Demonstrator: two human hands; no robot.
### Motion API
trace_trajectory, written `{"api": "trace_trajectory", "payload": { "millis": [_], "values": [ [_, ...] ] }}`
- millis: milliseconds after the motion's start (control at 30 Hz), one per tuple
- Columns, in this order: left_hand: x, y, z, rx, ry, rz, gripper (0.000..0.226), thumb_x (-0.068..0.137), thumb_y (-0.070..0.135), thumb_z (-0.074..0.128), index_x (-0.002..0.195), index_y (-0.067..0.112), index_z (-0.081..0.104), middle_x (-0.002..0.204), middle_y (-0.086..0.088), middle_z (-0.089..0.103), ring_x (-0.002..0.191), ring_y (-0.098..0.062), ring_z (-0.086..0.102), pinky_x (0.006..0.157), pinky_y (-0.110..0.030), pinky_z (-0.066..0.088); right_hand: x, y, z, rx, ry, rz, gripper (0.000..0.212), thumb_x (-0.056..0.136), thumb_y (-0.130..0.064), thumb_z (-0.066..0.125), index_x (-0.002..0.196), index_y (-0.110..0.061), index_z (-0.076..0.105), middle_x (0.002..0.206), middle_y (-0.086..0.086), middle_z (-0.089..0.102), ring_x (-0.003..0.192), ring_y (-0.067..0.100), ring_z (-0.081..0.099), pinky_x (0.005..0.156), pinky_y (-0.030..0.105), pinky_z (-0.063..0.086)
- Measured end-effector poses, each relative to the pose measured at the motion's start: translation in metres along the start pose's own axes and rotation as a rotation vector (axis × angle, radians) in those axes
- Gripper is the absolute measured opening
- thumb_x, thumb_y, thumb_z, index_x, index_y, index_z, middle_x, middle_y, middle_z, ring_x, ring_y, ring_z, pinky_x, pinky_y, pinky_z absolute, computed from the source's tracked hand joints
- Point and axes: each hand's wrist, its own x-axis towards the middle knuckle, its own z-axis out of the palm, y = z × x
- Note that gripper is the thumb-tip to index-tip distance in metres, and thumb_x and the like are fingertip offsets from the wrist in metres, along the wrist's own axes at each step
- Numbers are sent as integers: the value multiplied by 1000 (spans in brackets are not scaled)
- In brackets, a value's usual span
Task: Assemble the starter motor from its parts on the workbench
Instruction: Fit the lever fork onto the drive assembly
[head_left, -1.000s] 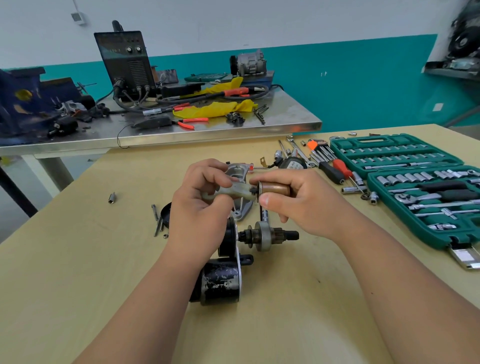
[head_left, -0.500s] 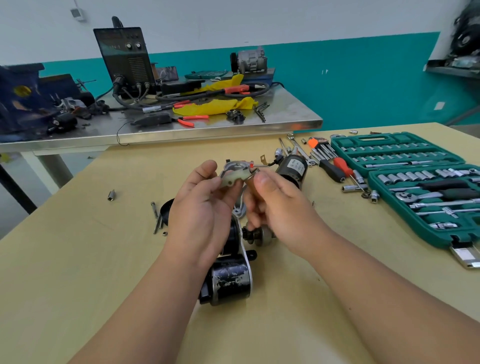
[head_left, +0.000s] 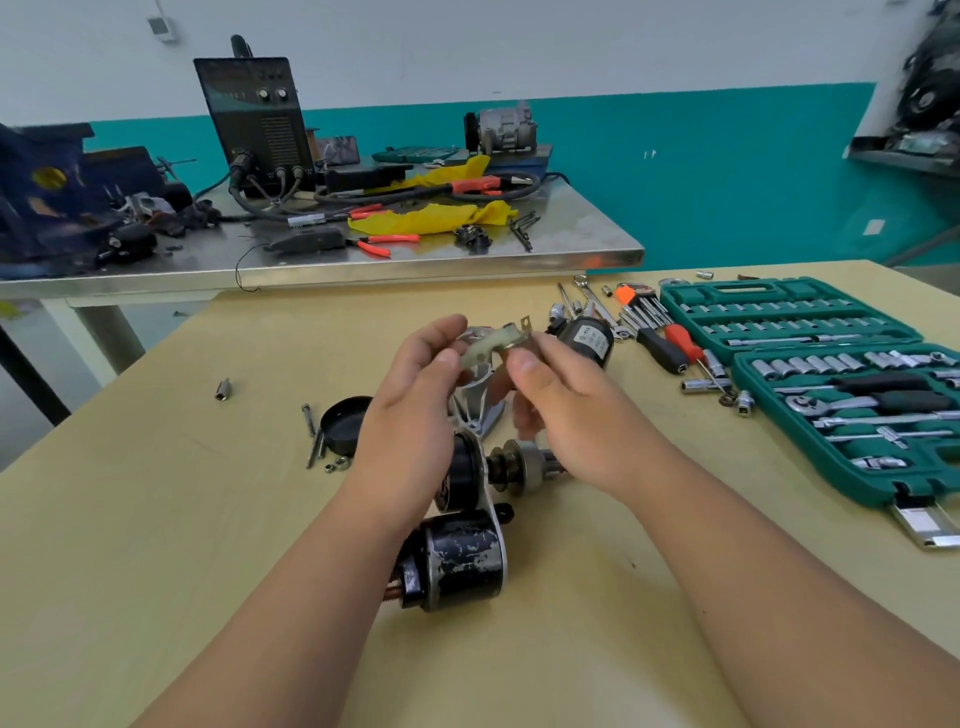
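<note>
Now the pale fork lever (head_left: 485, 351) is held higher and more tilted than a second ago, pinched between the left hand (head_left: 415, 410) and right hand (head_left: 566, 415). The brass plunger seen then is hidden behind the right thumb. The starter motor body (head_left: 462, 566) lies on the worktop (head_left: 156, 519), and the left hand covers part of the nose housing (head_left: 480, 410).
</note>
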Motion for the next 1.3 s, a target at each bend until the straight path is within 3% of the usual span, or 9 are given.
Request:
{"api": "trace_trajectory", "payload": {
  "millis": [100, 267, 367, 433, 567, 767, 967, 1133, 1300],
  "values": [
    [5, 6, -1, 277, -125, 69, 31, 98, 25, 43, 124, 36, 56, 111, 18, 59, 97, 13, 55, 74, 1, 39, 5, 5, -11, -77, -2, 37, 22, 97, -38, 46, 118, -33, 53, 66, -26, 60, 56, -7, 52, 52, 12, 39],
    [44, 26, -1, 394, -273, -83, 27, 105, 31, 33, 115, 34, 58, 106, 8, 67, 89, -9, 68, 82, -24, 54, 7, 7, -36, 59, 99, 78, 16, 98, -26, 48, 107, -38, 54, 75, -5, 69, 64, 15, 64, 59, 25, 52],
    [72, 29, 0, 874, -540, -289, 29, 98, 25, 46, 118, 11, 61, 111, -7, 66, 96, -22, 66, 88, -38, 55, 11, 14, -53, 230, 249, 138, 14, 100, -20, 45, 105, -28, 56, 70, -3, 69, 60, 15, 63, 56, 29, 52],
    [83, 30, 10, 1152, -795, -421, 35, 94, 33, 56, 122, 12, 60, 107, -5, 68, 96, -18, 67, 83, -34, 58, 12, 18, -60, 325, 317, 154, 14, 100, -17, 45, 103, -23, 56, 67, -3, 67, 57, 15, 61, 53, 29, 51],
    [89, 31, 46, 1490, -1028, -588, 53, 80, 57, 68, 109, 14, 65, 105, -1, 68, 97, -19, 66, 83, -34, 56, 11, 23, -64, 280, 302, 89, 17, 95, -15, 49, 105, -27, 54, 73, -4, 69, 64, 14, 63, 56, 27, 51],
    [65, 10, 58, 1834, -1095, -476, 74, 69, 70, 71, 123, 21, 61, 108, -2, 56, 100, -27, 54, 85, -37, 45, 10, 19, -61, 245, 231, -27, 21, 79, -26, 54, 100, -32, 54, 99, 7, 65, 81, 12, 67, 65, 25, 52],
    [53, 27, 15, 1511, -795, -329, 34, 72, 50, 74, 86, 21, 61, 82, 0, 63, 71, -16, 57, 62, -29, 44, 6, 15, -55, 256, 168, -19, 19, 83, -22, 54, 100, -30, 55, 93, 1, 68, 81, 12, 68, 65, 23, 52],
    [28, 41, -30, 1134, -344, -250, 29, 69, 38, 79, 86, 30, 56, 81, 3, 63, 69, -15, 60, 57, -29, 44, 3, -2, -47, 330, 80, 13, 17, 87, -27, 54, 103, -22, 56, 84, 2, 73, 62, 23, 66, 56, 29, 53],
    [-2, 34, -47, 637, 70, -160, 34, 71, 24, 82, 92, 29, 56, 77, 4, 66, 55, -3, 64, 39, -13, 42, -3, -12, -27, 200, -17, 30, 21, 98, -31, 49, 94, -17, 63, 75, 5, 70, 40, 11, 45, 42, 22, 39]
  ]
}}
